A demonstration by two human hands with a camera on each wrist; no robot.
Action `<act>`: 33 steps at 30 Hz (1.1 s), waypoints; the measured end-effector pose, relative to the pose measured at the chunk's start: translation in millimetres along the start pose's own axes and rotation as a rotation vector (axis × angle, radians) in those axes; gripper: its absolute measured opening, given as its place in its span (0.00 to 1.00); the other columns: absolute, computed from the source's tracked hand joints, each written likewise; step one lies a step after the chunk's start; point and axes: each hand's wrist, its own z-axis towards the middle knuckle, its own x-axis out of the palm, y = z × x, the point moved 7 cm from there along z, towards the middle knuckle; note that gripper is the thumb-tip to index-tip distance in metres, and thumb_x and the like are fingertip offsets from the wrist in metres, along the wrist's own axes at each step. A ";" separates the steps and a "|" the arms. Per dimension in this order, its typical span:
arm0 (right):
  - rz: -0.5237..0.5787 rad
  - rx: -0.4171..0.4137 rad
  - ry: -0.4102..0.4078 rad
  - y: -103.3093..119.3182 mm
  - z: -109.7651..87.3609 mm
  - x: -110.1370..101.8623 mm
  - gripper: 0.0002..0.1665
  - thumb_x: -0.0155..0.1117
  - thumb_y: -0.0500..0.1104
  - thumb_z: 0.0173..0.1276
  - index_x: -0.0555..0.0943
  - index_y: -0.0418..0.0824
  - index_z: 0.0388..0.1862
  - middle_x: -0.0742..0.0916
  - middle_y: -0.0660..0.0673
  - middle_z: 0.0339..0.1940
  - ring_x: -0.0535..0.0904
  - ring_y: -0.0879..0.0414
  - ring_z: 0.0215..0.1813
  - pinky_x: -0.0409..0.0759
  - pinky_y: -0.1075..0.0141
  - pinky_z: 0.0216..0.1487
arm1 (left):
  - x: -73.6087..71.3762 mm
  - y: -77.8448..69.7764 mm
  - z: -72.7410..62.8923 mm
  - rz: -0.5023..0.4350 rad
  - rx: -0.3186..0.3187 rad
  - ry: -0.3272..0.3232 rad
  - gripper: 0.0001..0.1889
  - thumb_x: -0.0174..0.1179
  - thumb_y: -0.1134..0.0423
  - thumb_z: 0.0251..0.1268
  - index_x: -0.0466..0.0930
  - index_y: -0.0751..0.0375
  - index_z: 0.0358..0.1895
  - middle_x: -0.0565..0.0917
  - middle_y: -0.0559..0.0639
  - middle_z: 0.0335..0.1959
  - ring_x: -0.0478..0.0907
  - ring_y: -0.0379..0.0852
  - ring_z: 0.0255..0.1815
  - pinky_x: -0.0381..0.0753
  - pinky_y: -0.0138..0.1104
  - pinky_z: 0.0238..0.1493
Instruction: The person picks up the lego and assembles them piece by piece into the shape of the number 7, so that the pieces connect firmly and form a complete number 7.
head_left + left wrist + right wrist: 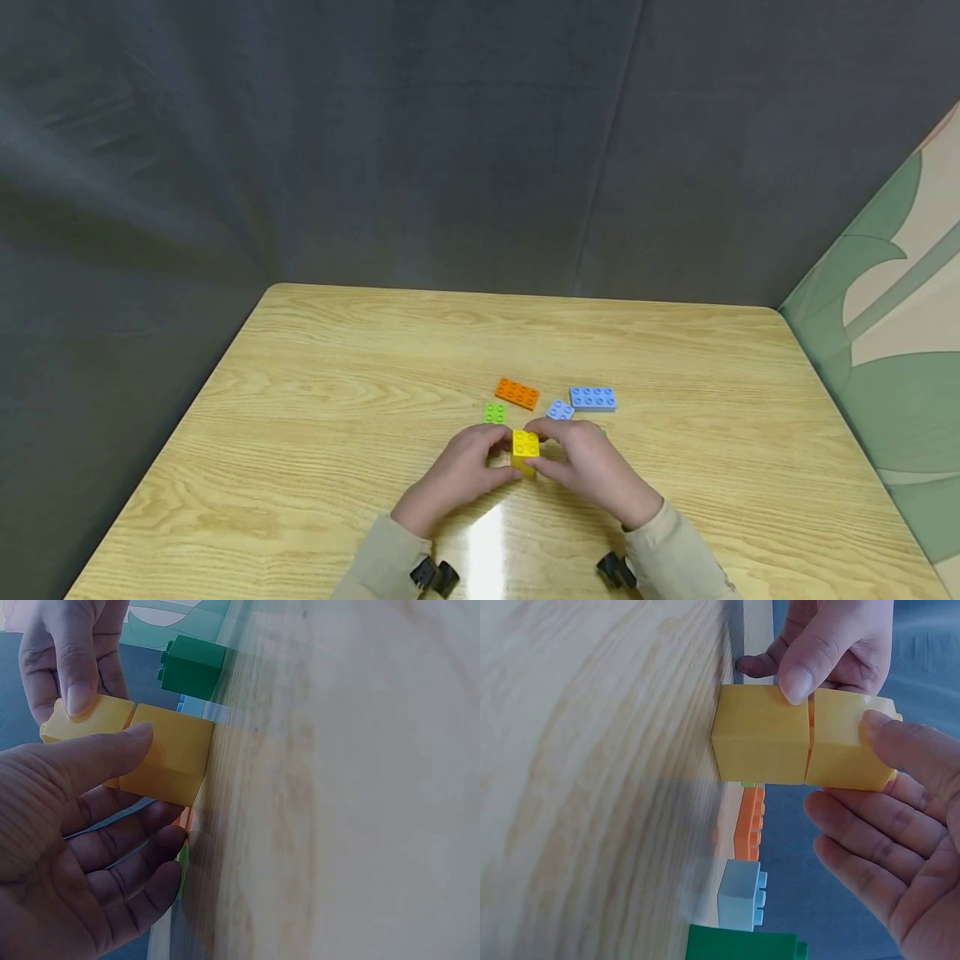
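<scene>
Two yellow toy building bricks stand one atop the other on the table. My left hand [465,467] pinches the lower yellow brick [761,735] between thumb and fingers, its base right at the tabletop. With thumb and fingers, my right hand [588,462] grips the upper yellow brick [847,739], whose studs point up in the head view. A thin seam shows between the two bricks, slightly wider on one side in the right wrist view. The right hand mostly hides a dark green brick [193,667] from the head view.
Just beyond the hands lie a flat orange brick [517,393], a small lime green brick [495,413], a small light blue brick [560,410] and a longer blue brick [593,399]. The wooden table [360,367] meets a dark curtain [420,167] behind and a patterned panel [885,350] on the right.
</scene>
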 end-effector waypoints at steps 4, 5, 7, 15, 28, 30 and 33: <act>-0.010 -0.005 -0.009 0.3 0.0 0.0 0.16 0.73 0.39 0.61 0.83 0.39 0.48 0.88 0.47 0.43 0.84 0.52 0.43 0.84 0.56 0.43 | 0.3 -0.2 -0.1 0.000 0.004 -0.003 0.14 0.68 0.52 0.61 0.79 0.50 0.46 0.79 0.39 0.39 0.73 0.37 0.39 0.76 0.31 0.41; -0.014 -0.005 -0.010 0.4 0.1 0.1 0.16 0.73 0.39 0.60 0.83 0.39 0.48 0.88 0.46 0.43 0.84 0.52 0.42 0.84 0.56 0.43 | 0.2 -0.4 -0.2 0.001 0.005 -0.004 0.14 0.68 0.52 0.61 0.79 0.50 0.46 0.79 0.39 0.39 0.73 0.37 0.39 0.76 0.31 0.41; -0.020 -0.006 -0.013 0.5 0.3 0.3 0.17 0.73 0.39 0.60 0.83 0.39 0.48 0.88 0.46 0.43 0.84 0.52 0.42 0.84 0.56 0.43 | 0.0 -0.9 -0.5 0.002 0.007 -0.007 0.14 0.68 0.52 0.61 0.79 0.50 0.46 0.79 0.40 0.39 0.73 0.38 0.39 0.76 0.30 0.41; -0.049 -0.008 -0.016 2.8 0.8 0.2 0.17 0.74 0.39 0.59 0.83 0.38 0.47 0.88 0.46 0.42 0.84 0.53 0.41 0.83 0.61 0.42 | -0.2 -2.3 -2.3 0.009 0.009 -0.009 0.15 0.68 0.51 0.61 0.78 0.50 0.46 0.79 0.39 0.38 0.73 0.37 0.39 0.76 0.30 0.41; -0.065 0.000 -0.012 4.8 2.0 -0.2 0.18 0.75 0.39 0.58 0.83 0.37 0.47 0.88 0.45 0.41 0.85 0.52 0.41 0.84 0.60 0.41 | 0.2 -1.4 -1.6 0.011 0.004 -0.007 0.14 0.68 0.52 0.61 0.78 0.50 0.45 0.78 0.39 0.38 0.73 0.37 0.39 0.76 0.30 0.41; -0.065 0.000 -0.013 5.1 1.9 -0.4 0.18 0.75 0.39 0.58 0.83 0.37 0.47 0.88 0.45 0.41 0.85 0.52 0.41 0.84 0.60 0.41 | 0.4 -1.3 -1.5 0.011 0.007 -0.009 0.14 0.68 0.52 0.61 0.78 0.51 0.46 0.78 0.40 0.38 0.73 0.37 0.39 0.76 0.30 0.41; -0.069 -0.003 -0.016 5.3 1.6 -0.6 0.18 0.75 0.39 0.57 0.83 0.37 0.47 0.88 0.45 0.41 0.85 0.52 0.41 0.84 0.60 0.41 | 0.7 -1.0 -1.2 0.009 0.006 -0.010 0.14 0.68 0.52 0.61 0.79 0.51 0.46 0.79 0.40 0.38 0.73 0.37 0.39 0.76 0.31 0.41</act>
